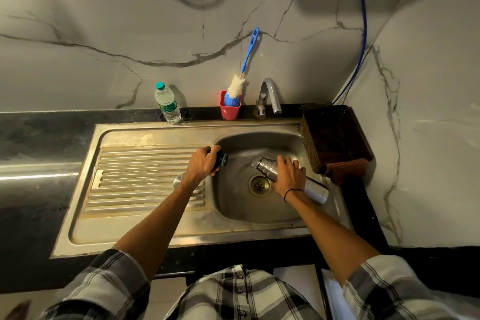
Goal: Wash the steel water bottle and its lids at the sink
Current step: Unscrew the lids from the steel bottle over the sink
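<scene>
The right hand curls round the ribbed, shiny steel bottle, tilted over the dull metal sink basin. The left hand grips a dark round lid at the basin's rim; a small steel cap lies beside its wrist on the grooved drainer.

Clear plastic water bottle with green cap upright on black stone counter, against marble-look wall. Red plastic cup holds blue-handled bottle brush with white bristles, leaning on wall. Dark woven basket at right, reddish checked cloth draped over its front edge. Blue hose down the corner.
</scene>
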